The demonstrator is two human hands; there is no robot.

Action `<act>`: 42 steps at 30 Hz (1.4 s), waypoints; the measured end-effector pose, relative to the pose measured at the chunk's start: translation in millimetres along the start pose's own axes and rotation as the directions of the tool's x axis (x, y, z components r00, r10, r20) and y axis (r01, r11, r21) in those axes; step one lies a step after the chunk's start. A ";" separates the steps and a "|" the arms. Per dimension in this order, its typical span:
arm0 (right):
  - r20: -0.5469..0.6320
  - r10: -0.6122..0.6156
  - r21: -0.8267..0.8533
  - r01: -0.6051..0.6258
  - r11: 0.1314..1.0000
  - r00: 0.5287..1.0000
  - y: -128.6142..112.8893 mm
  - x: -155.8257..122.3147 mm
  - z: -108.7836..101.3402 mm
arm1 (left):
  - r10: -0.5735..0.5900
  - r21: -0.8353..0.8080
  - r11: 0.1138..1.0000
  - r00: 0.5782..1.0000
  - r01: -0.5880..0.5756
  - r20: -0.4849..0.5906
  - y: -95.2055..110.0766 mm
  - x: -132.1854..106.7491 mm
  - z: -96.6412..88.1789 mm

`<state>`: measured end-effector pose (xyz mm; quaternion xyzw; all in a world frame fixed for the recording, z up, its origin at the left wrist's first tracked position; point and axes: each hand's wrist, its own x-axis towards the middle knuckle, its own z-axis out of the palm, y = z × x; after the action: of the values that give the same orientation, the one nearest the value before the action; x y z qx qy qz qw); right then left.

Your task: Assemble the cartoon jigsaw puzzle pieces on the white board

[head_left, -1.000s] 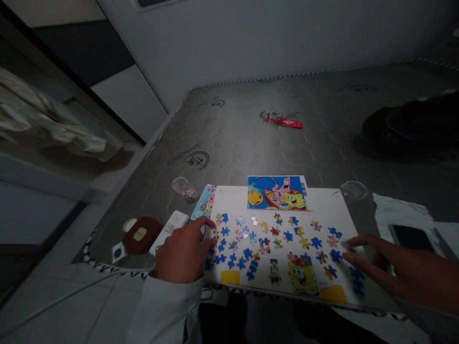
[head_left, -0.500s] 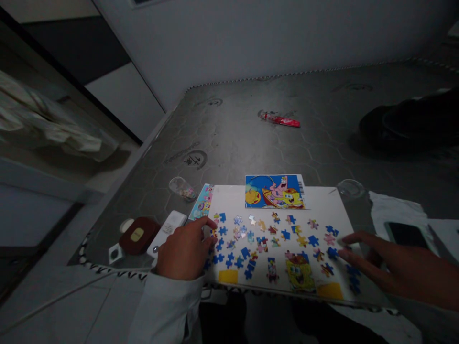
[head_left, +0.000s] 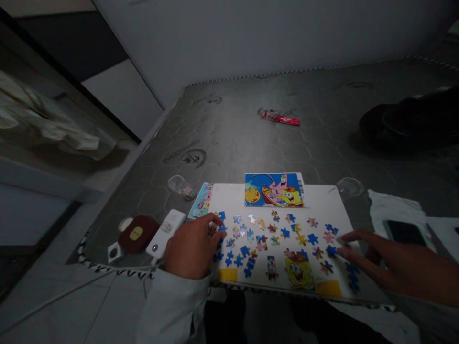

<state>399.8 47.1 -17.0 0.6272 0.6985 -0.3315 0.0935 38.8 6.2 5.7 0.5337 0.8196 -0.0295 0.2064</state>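
Loose jigsaw puzzle pieces [head_left: 313, 239] lie spread over a white board [head_left: 225, 196]. Several are joined into a yellow cartoon face [head_left: 299, 270] near the front edge. My left hand [head_left: 191, 246] is over the board's left side, its thumb and index finger apart beside blue pieces; its other fingers are mostly hidden. On the right, my right hand [head_left: 390, 260] has its index finger and thumb apart, the tips close to a blue piece [head_left: 332, 251]. I see nothing held in either hand. A picture card [head_left: 274, 190] showing the cartoon lies at the board's back edge.
Left of the board are a clear cup [head_left: 181, 187] lying tilted, a white power bank [head_left: 167, 234] and a brown case [head_left: 138, 234]. To the right lie another clear cup [head_left: 349, 188], a white cloth [head_left: 394, 210] and a phone [head_left: 405, 232]. A red packet [head_left: 279, 117] lies farther back.
My left hand has shifted right, over the pieces at the board's left side. The right hand stays nearly in place.
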 end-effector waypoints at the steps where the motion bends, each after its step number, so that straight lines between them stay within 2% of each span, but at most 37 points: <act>1: -0.004 -0.005 0.003 0.005 1.000 1.000 0.2 0.0 0.3 | -0.001 0.004 1.000 1.000 0.001 -0.004 0.2 0.3 0.4; 7: -0.045 -0.019 0.000 0.019 1.000 0.999 3.2 0.8 2.7 | -0.041 0.017 0.999 0.999 0.041 0.008 -0.2 2.0 1.5; 19: 0.030 0.034 -0.038 -0.033 0.999 0.999 -9.9 -1.0 -2.9 | -0.027 0.016 1.000 0.999 0.027 0.033 -3.0 6.3 3.3; 26: -0.003 0.030 -0.065 -0.030 0.997 1.000 -13.3 -3.4 -4.3 | -0.070 0.034 0.997 0.997 0.069 0.034 0.6 5.2 0.9; 31: -0.039 0.017 -0.100 -0.021 0.995 0.999 -20.3 -5.8 -6.3 | -0.075 0.025 0.997 0.994 0.073 0.076 -0.4 6.3 0.4; 36: 0.004 0.039 -0.142 -0.038 0.989 0.999 -24.0 -7.1 -8.9 | -0.065 0.021 0.998 0.994 0.063 0.093 -0.7 6.9 -0.6; 42: 0.031 0.037 -0.167 -0.032 0.985 0.999 -16.7 -6.4 -8.5 | -0.073 0.031 0.997 0.994 0.071 0.077 -0.3 8.2 0.4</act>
<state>387.8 46.9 -1.2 0.6235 0.7112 -0.2808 0.1633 35.9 13.1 2.3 0.5050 0.8292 -0.0694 0.2294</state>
